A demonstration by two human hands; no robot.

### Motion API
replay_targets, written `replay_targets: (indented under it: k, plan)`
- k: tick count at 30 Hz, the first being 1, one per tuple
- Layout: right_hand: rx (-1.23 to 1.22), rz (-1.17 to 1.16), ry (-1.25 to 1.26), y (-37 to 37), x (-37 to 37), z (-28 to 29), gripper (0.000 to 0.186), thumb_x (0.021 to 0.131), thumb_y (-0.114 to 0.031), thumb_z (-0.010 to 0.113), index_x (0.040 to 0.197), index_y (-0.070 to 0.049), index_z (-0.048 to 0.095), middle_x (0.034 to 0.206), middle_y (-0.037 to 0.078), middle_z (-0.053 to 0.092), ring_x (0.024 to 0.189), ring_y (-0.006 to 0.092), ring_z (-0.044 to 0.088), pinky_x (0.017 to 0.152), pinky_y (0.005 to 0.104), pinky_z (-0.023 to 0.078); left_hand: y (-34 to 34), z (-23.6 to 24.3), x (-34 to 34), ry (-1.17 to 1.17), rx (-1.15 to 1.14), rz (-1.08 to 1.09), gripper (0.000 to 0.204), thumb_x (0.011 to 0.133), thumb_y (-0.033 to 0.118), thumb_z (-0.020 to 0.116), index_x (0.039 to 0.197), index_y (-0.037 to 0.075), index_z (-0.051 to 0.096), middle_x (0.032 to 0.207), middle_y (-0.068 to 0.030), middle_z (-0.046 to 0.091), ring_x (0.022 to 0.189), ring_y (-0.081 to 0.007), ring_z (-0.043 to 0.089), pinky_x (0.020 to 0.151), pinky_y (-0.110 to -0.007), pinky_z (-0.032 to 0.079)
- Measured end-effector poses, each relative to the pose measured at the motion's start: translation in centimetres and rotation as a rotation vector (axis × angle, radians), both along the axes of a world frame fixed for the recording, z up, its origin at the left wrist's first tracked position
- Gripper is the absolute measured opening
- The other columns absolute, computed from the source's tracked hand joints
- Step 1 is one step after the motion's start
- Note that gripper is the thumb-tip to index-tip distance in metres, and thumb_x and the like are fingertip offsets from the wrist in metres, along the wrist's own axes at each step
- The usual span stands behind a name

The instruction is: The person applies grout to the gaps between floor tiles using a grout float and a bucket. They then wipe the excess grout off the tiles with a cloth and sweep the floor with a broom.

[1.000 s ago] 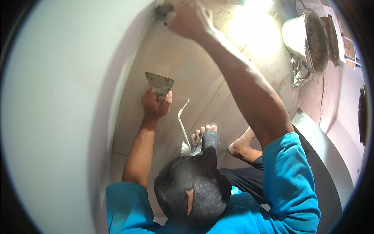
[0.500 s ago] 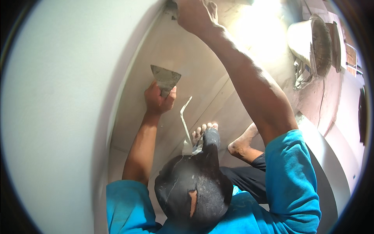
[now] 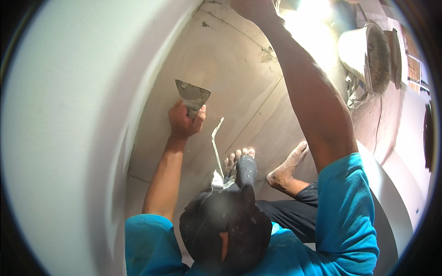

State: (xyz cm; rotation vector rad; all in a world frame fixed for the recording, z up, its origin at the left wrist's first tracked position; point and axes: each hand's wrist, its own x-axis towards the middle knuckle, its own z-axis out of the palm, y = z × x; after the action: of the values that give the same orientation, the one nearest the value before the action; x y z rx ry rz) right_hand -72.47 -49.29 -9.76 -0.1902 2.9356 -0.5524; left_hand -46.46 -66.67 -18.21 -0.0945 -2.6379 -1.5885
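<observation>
Putty knife (image 3: 195, 94), ctr-left of frame, wide grey blade pointing up, blotchy w/ residue. L hand (image 3: 185, 120) grips its handle, fingers curled, thumb on R side. R hand (image 3: 247, 6) mostly cut off at top edge, nr ctr; can't tell its grip. Bent knee (image 3: 241, 225) in dark trousers, bottom ctr. Pale wall (image 3: 64, 124) fills L side. Whitish basin (image 3: 353, 49), upper R.

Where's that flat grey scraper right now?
In the head view, the scraper is upper left of centre, gripped in the person's left hand, between the white wall and the right forearm.
</observation>
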Motion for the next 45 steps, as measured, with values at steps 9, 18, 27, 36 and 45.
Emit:
replay_targets:
  k: [9, 18, 27, 36, 45]
  plan:
    - [-0.058, 0.049, -0.045, -0.7, 3.0, -2.4, 0.036, 0.087, -0.010, 0.056, 0.123, -0.014, 0.060, 0.107, 0.021, 0.064, 0.107, 0.0351, 0.059, 0.090, 0.0476, 0.048, -0.2, -0.2, 0.0, -0.013, 0.028, -0.012, 0.016, 0.081, 0.020, 0.069, 0.087, 0.007, 0.063, 0.079, -0.0098, 0.062, 0.065, -0.0300, 0.062, 0.059, -0.037, 0.052]
    - [0.019, 0.159, 0.021, 0.2, 2.6, -4.0, 0.030, 0.089, -0.010, 0.053, 0.116, -0.017, 0.065, 0.107, 0.013, 0.066, 0.106, 0.0292, 0.059, 0.091, 0.0415, 0.047, 0.0, -0.1, -0.1, 0.002, 0.001, -0.002, 0.017, 0.082, 0.021, 0.070, 0.086, 0.006, 0.063, 0.078, -0.0098, 0.062, 0.064, -0.0289, 0.062, 0.058, -0.036, 0.051]
    - [-0.146, 0.738, -0.528, 6.3, 2.5, -0.8, 0.035, 0.081, 0.002, 0.059, 0.111, -0.014, 0.068, 0.103, -0.002, 0.068, 0.104, 0.0199, 0.062, 0.091, 0.0323, 0.048, 0.5, -0.1, 0.0, -0.040, 0.041, 0.005, 0.017, 0.082, 0.021, 0.071, 0.086, 0.006, 0.063, 0.077, -0.0097, 0.062, 0.064, -0.0285, 0.062, 0.058, -0.036, 0.051]
    - [-0.133, 0.818, -0.163, 12.5, 3.1, -3.7, 0.039, 0.084, 0.004, 0.050, 0.107, -0.019, 0.071, 0.100, 0.005, 0.070, 0.098, 0.0252, 0.061, 0.086, 0.0397, 0.051, 1.9, -1.9, 0.6, -0.069, 0.031, 0.014, 0.020, 0.086, 0.023, 0.069, 0.086, 0.005, 0.061, 0.073, -0.0069, 0.061, 0.059, -0.0211, 0.059, 0.055, -0.033, 0.048]
    - [-0.165, 0.032, -0.012, 16.5, 13.6, -2.8, 0.027, 0.091, -0.019, 0.057, 0.115, -0.021, 0.070, 0.094, -0.002, 0.072, 0.087, 0.0206, 0.063, 0.080, 0.0350, 0.053, 1.8, -2.3, 0.3, 0.025, 0.000, -0.033, 0.020, 0.093, 0.022, 0.062, 0.086, 0.004, 0.058, 0.070, -0.0030, 0.061, 0.052, -0.0110, 0.056, 0.049, -0.027, 0.045]
